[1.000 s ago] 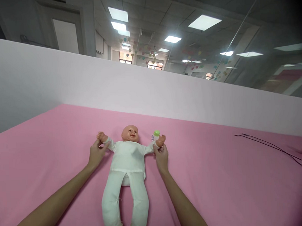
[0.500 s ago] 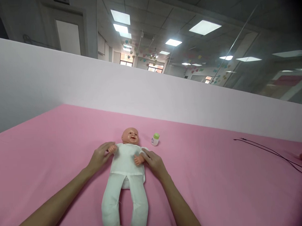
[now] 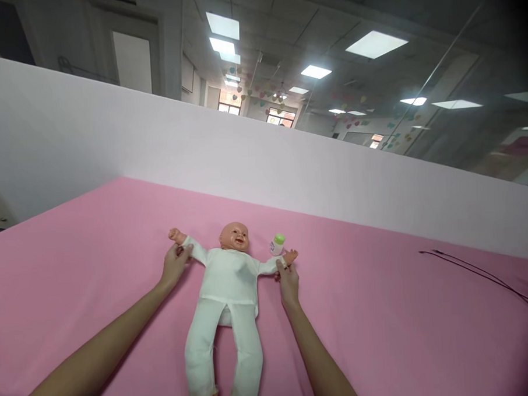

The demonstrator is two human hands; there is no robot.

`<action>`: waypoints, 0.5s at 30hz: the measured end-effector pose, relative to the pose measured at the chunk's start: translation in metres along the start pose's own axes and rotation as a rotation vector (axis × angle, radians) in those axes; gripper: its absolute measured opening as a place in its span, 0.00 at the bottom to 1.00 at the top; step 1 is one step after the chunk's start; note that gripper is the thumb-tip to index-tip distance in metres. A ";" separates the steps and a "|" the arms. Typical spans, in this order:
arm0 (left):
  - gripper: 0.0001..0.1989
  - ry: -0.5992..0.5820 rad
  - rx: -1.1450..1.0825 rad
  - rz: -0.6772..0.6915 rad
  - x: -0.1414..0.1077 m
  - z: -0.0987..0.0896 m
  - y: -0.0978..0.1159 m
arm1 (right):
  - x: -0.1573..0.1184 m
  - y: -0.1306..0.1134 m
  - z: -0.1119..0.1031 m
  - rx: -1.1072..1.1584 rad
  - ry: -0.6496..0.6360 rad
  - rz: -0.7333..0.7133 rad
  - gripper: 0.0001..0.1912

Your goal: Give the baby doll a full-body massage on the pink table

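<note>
A baby doll (image 3: 230, 275) with a white cloth body lies face up on the pink sheet (image 3: 374, 310), its head toward the wall and both arms spread out sideways. My left hand (image 3: 176, 265) is closed around the doll's arm on the left, near the wrist. On the other side, my right hand (image 3: 288, 278) grips the opposite arm at the cuff, fingers pinched on the white sleeve. A small white bottle with a green cap (image 3: 277, 244) stands just behind that arm, close to the doll's hand but not held.
A low white wall (image 3: 245, 158) runs along the back of the pink surface, with glass above it. Thin dark cables (image 3: 481, 270) lie at the right. Ceiling lights and hanging decorations show beyond the glass.
Both doll arms have moved from close to its body to stretched outward. My hands have travelled apart with them and now hold them near the wrists. The view has shifted slightly.
</note>
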State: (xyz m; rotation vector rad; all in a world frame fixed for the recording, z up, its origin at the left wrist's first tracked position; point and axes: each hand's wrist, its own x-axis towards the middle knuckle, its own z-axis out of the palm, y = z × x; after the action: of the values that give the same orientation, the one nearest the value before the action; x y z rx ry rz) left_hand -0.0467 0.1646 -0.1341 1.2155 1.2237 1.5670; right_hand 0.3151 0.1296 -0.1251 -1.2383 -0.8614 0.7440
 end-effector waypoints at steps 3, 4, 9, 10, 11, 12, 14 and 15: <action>0.31 0.037 -0.139 -0.110 0.005 -0.003 0.003 | 0.001 -0.001 -0.003 0.031 0.008 0.041 0.30; 0.30 0.029 -0.127 -0.092 0.005 -0.003 0.004 | -0.002 -0.002 -0.002 0.002 -0.006 0.011 0.28; 0.20 -0.149 0.185 0.294 -0.007 0.003 0.005 | -0.018 0.001 0.009 -0.290 -0.252 -0.395 0.22; 0.16 -0.222 0.267 0.416 -0.009 0.005 0.004 | -0.020 0.003 0.010 -0.387 -0.341 -0.523 0.20; 0.14 -0.291 0.339 0.542 -0.011 0.007 0.003 | -0.021 0.005 0.010 -0.490 -0.423 -0.655 0.20; 0.15 -0.345 0.395 0.665 -0.013 0.009 0.003 | -0.022 0.007 0.010 -0.586 -0.486 -0.777 0.20; 0.19 -0.400 0.459 0.863 -0.015 0.011 0.002 | -0.022 0.010 0.010 -0.720 -0.537 -0.954 0.22; 0.21 -0.398 0.475 0.916 -0.015 0.012 0.001 | -0.021 0.012 0.010 -0.749 -0.534 -0.990 0.22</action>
State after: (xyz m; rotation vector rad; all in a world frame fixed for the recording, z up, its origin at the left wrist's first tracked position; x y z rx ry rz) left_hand -0.0320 0.1525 -0.1353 2.5080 0.8129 1.5171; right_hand 0.2956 0.1181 -0.1387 -1.0251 -2.1084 -0.1145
